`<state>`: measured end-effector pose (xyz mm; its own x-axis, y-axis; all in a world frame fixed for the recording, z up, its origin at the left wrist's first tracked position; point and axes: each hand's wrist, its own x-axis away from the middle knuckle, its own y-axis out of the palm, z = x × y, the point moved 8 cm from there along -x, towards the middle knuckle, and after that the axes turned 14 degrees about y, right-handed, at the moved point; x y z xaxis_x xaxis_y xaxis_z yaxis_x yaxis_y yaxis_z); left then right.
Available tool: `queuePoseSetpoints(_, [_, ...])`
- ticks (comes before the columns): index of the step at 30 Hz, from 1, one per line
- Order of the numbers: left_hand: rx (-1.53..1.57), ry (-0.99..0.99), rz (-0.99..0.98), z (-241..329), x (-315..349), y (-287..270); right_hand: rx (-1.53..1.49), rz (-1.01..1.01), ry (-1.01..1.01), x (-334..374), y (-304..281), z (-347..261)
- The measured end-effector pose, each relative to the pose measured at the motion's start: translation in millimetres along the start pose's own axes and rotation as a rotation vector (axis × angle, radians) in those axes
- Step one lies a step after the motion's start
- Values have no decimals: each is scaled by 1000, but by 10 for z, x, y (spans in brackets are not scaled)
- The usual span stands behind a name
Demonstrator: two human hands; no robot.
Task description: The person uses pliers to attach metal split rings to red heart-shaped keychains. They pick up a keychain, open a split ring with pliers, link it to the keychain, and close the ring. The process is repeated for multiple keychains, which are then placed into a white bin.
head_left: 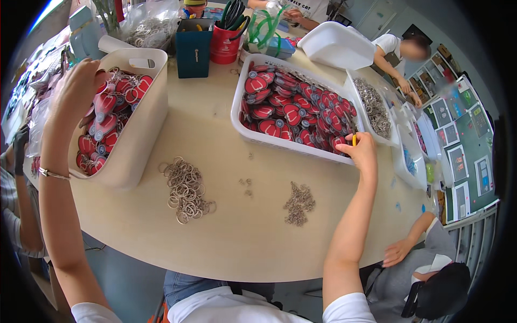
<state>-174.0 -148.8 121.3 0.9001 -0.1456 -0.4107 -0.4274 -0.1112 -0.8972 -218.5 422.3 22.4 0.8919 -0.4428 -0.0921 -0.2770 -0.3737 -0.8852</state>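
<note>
My left hand point(81, 83) is over the far left side of a tall white bin point(141, 116), its fingers bent together; what they hold, if anything, is hidden. Red heart-like keychains point(110, 116) with metal rings fill that bin. At the near right corner of a white basket point(293, 146), my right hand point(362, 152) is closed on a small yellow-handled tool point(354, 140), whose kind I cannot make out. Flat red pieces point(291, 110) with grey edges are heaped in the basket. Between the arms lie a pile of split rings point(186, 191) and a pile of small metal links point(299, 204).
Several loose links point(247, 182) lie mid-table. A tray of metal hardware point(372, 110) adjoins the basket. Behind stand a dark teal holder point(193, 51), a red cup with scissors point(223, 46) and a white tub point(338, 46). A co-worker point(431, 269) sits at the right; others work around the table.
</note>
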Motion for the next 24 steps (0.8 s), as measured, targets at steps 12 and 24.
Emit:
queuePoseSetpoints(12, [640,365,477,1784,698,-423,-13,-5,-159,48,-26,-93])
queuePoseSetpoints(24, [1568,96,103,2106,773,505,-825,-354,-301,979,-159,-1080])
